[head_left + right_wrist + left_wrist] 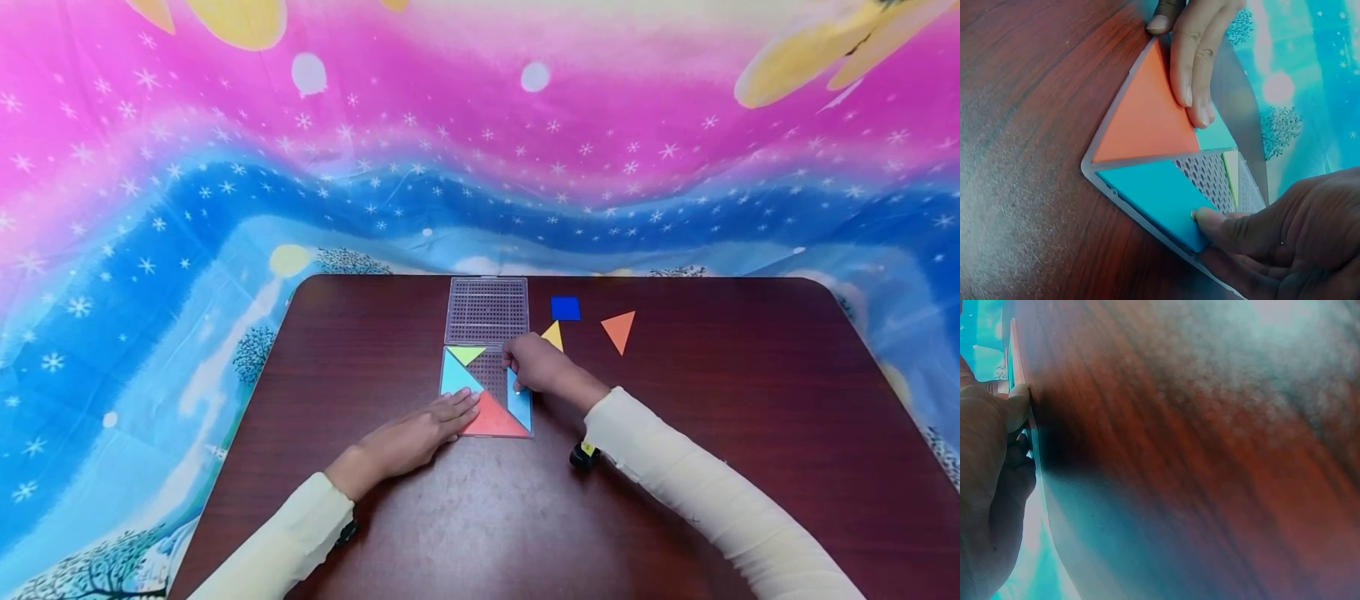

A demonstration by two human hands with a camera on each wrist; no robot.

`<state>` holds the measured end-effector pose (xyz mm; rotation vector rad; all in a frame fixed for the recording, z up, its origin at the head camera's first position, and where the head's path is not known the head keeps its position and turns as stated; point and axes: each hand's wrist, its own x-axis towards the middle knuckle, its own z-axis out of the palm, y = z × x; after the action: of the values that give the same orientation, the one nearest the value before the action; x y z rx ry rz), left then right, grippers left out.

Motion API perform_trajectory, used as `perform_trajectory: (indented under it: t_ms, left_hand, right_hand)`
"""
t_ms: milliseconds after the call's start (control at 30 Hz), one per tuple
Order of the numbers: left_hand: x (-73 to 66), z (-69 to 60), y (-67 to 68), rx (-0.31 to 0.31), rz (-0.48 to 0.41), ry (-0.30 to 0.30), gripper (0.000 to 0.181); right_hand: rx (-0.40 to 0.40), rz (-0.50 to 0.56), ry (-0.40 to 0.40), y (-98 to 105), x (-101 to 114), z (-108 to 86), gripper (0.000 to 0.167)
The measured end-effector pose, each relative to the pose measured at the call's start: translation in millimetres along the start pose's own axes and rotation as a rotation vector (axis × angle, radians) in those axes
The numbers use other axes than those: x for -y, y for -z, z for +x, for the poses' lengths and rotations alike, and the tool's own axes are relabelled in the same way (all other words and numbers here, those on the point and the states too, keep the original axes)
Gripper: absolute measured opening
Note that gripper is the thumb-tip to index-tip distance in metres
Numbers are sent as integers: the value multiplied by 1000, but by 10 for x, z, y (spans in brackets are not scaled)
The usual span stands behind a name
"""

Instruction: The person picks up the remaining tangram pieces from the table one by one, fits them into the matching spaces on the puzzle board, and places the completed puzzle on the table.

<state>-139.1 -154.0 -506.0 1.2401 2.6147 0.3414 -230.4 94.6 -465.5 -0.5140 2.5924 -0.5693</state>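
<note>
Flat in the mesh-bottomed plastic tray [491, 364] lie a light blue triangle [457, 375], a red-orange triangle [495, 421], a small lime triangle [467, 354] and a blue parallelogram [520, 410]. My left hand [412, 435] rests with extended fingers on the red-orange and light blue triangles at the tray's left edge; the left wrist view shows this hand [988, 456] at the picture's left side. My right hand [546, 368] is at the tray's right side. In the right wrist view this hand [1291, 234] pinches the far end of the parallelogram [1154, 200], thumb on top, curled fingers at the rim.
A mesh panel [489, 310] adjoins the tray's far side. Right of it on the brown table [375, 350] lie a dark blue square [566, 308], a yellow triangle [553, 335] partly behind my right hand, and an orange triangle [620, 331]. A patterned cloth [480, 167] hangs behind.
</note>
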Motion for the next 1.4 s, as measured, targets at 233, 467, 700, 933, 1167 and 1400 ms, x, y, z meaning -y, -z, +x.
perform_trajectory:
  t_ms: [233, 467, 700, 933, 1167, 1400]
  left_hand:
    - [1, 4, 11, 6, 6, -3, 52]
    - [2, 1, 43, 4, -4, 9, 52]
    - [8, 6, 43, 10, -1, 10, 53]
    - [10, 1, 37, 2, 14, 2, 53]
    - [4, -8, 26, -4, -7, 9, 53]
    - [-6, 0, 13, -14, -9, -3, 50]
  right_hand:
    - [-36, -31, -23, -29, 32, -16, 29]
    - [-55, -12, -41, -37, 41, -19, 28]
    - [-75, 4, -37, -53, 35, -29, 25]
    - [-88, -12, -39, -57, 46, -40, 23]
    - [-85, 49, -36, -34, -3, -39, 20]
    - [-264, 49, -49, 227, -190, 63, 16]
